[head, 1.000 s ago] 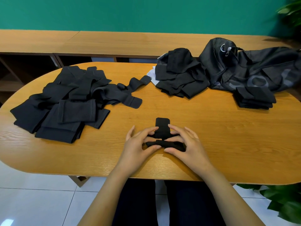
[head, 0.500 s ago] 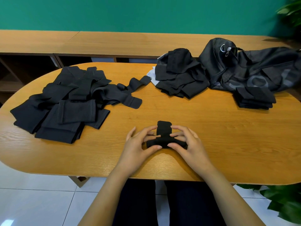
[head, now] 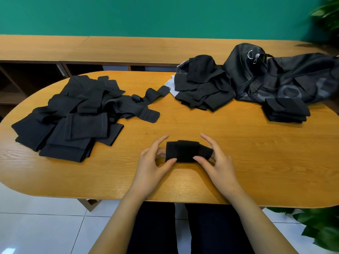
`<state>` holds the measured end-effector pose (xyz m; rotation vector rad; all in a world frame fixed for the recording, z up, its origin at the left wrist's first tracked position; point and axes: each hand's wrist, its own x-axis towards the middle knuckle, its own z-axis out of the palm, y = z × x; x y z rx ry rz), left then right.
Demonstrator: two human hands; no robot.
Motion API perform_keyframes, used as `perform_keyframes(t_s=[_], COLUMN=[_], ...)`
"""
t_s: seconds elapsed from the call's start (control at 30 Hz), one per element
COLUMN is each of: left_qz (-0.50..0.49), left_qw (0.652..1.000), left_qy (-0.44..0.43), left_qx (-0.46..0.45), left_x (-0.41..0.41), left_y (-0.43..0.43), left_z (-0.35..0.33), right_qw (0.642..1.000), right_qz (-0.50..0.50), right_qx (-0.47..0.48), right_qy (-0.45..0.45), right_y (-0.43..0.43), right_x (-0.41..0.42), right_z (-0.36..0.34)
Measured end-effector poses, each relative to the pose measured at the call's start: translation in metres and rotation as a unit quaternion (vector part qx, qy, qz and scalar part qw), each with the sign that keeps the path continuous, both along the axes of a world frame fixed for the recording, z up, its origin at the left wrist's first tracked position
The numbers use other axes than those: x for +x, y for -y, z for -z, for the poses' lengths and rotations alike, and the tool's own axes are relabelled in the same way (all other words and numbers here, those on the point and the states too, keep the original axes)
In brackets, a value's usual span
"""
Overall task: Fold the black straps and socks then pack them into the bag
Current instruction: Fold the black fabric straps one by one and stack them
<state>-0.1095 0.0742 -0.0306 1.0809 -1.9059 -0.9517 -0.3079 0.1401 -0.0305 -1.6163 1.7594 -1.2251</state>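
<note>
**Strap tab folded down, bundle now lies crosswise**

Since half a second ago the tab that stuck out toward the far side has been laid over the bundle, so the folded black strap (head: 187, 150) is now a compact band lying left to right. Both index fingers have lifted off it and point up and away.

Left hand (head: 151, 163) grips the strap's left end: the thumb touches the near left corner, and the lower fingers curl behind that end. Right hand (head: 219, 163) grips the right end, with the thumb on the near edge and the lower fingers tucked under the fabric, which covers them almost to the tips.

The strap sits on the oval wooden table (head: 238, 162) near its front edge, between the two hands.

On the left of the table lies a loose heap of black straps and socks (head: 73, 116). A second dark heap (head: 201, 88) lies toward the back, just beside the black bag (head: 275, 79) at the far right. A neat stack of folded pieces (head: 286, 110) rests against the bag's near side.
</note>
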Motion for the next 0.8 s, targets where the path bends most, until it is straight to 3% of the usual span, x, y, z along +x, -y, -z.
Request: perform_keyframes(t_s=[0.17, 0.37, 0.6, 0.8], left_qz=[-0.006, -0.037, 0.067, 0.032], left_qw=[1.0, 0.997, 0.987, 0.986], left_qy=[-0.029, 0.045, 0.142, 0.158], left_qx=[-0.003, -0.052, -0.024, -0.043], left_x=[-0.001, -0.002, -0.001, -0.007], left_y=[0.0, 0.002, 0.003, 0.005], left_z=[0.003, 0.002, 0.004, 0.001], right_qw=[0.999, 0.993, 0.989, 0.973], right_qz=[0.024, 0.079, 0.088, 0.026], right_qx=[-0.001, 0.025, 0.006, -0.039], right_qy=[0.023, -0.085, -0.12, -0.228], right_y=[0.001, 0.007, 0.009, -0.006], right_x=[-0.001, -0.003, -0.002, 0.001], right_z=[0.004, 0.008, 0.01, 0.004])
